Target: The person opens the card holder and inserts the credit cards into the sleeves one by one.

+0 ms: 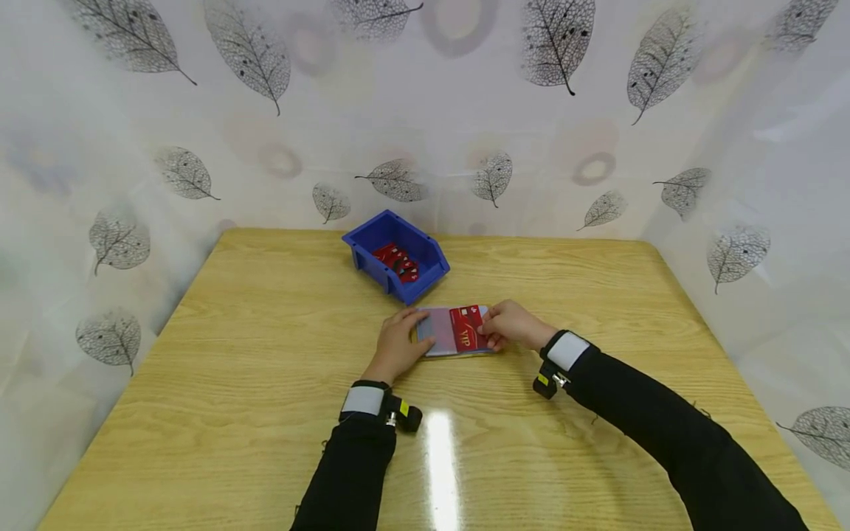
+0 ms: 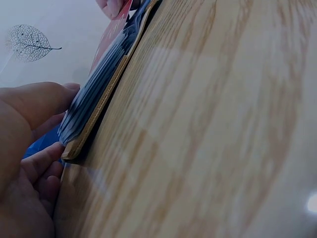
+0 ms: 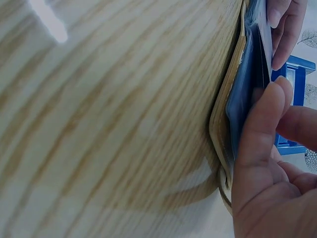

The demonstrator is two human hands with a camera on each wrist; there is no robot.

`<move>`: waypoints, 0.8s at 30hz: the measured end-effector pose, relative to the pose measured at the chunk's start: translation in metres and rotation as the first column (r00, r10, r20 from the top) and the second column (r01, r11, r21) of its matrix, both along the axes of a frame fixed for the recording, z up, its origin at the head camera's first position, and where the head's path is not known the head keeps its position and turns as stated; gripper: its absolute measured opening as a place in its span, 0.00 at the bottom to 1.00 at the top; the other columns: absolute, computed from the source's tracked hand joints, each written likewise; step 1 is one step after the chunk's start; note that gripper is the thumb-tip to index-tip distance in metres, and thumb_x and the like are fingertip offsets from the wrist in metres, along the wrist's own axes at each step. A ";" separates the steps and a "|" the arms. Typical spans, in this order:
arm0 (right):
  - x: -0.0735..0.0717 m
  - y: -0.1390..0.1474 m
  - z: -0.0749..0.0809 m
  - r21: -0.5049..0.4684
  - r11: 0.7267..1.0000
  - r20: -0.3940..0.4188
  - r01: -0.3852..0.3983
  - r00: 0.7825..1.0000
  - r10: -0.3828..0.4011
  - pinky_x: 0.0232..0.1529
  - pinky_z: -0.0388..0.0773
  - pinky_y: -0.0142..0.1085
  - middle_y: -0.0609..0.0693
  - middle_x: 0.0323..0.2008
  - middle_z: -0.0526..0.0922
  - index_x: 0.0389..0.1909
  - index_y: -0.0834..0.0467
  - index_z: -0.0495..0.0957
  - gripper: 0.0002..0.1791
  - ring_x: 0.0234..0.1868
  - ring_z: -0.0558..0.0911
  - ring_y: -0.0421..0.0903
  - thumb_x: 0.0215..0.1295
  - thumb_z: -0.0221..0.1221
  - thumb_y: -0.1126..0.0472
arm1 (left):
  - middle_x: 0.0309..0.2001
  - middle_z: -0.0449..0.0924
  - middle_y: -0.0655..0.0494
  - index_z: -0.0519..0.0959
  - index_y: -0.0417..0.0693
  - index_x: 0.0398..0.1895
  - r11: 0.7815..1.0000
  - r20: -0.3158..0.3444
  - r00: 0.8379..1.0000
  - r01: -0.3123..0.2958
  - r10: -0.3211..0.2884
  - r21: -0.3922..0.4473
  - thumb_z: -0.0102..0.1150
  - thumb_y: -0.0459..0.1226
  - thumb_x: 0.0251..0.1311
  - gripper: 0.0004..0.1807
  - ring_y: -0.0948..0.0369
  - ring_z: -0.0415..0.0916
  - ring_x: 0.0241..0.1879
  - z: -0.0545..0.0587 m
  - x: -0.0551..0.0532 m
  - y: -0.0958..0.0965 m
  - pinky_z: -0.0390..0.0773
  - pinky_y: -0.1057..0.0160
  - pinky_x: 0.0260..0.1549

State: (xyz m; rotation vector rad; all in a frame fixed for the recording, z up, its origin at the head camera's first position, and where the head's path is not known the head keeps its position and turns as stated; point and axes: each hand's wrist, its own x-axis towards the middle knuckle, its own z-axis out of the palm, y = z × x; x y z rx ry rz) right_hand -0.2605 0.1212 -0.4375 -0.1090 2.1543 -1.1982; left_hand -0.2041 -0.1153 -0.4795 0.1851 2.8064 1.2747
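Observation:
An open card holder point(image 1: 440, 333) with a brown cover and a stack of clear plastic sleeves point(image 2: 94, 94) lies on the table, in the middle of the head view. My left hand point(image 1: 397, 343) grips its left end, thumb over the sleeves and fingers at the cover's edge. On the right half of the holder is a red card point(image 1: 464, 329) marked VIP. The thumb and fingers of my right hand point(image 1: 514, 324) pinch this card at its right edge. From the right wrist, the card's edge shows along the top sleeve, partly hidden by my thumb.
Just behind the card holder stands a blue bin point(image 1: 375, 274), turned at an angle, with several red cards point(image 1: 398, 262) inside. The wooden table point(image 1: 279, 310) reaches back to a white curtain point(image 1: 438, 133) printed with leaves, which also hangs on both sides.

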 end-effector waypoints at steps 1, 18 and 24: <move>0.000 0.000 0.000 0.002 1.000 -0.001 -0.001 1.000 0.001 0.22 0.77 0.31 0.51 0.22 0.77 0.33 0.67 0.75 0.06 0.19 0.77 0.40 0.67 0.56 0.67 | 0.67 0.66 0.42 0.74 0.48 0.65 1.000 0.000 1.000 0.000 0.000 -0.001 0.66 0.41 0.59 0.29 0.42 0.60 0.66 0.000 0.000 0.000 0.61 0.45 0.64; -0.001 0.001 0.000 -0.009 1.000 0.026 -0.022 0.999 0.022 0.24 0.78 0.30 0.52 0.26 0.78 0.34 0.68 0.75 0.06 0.21 0.78 0.40 0.67 0.55 0.66 | 0.68 0.65 0.43 0.73 0.48 0.65 1.000 0.023 1.000 -0.006 0.006 -0.002 0.67 0.41 0.59 0.29 0.44 0.59 0.67 -0.001 0.000 0.001 0.59 0.46 0.65; -0.003 0.000 0.001 0.007 0.997 0.000 -0.071 0.997 0.071 0.24 0.78 0.31 0.52 0.26 0.77 0.34 0.68 0.75 0.06 0.22 0.77 0.42 0.67 0.55 0.67 | 0.68 0.65 0.43 0.74 0.48 0.65 1.000 0.021 1.000 -0.008 0.009 -0.010 0.67 0.42 0.58 0.30 0.44 0.59 0.67 -0.001 -0.001 0.000 0.59 0.46 0.65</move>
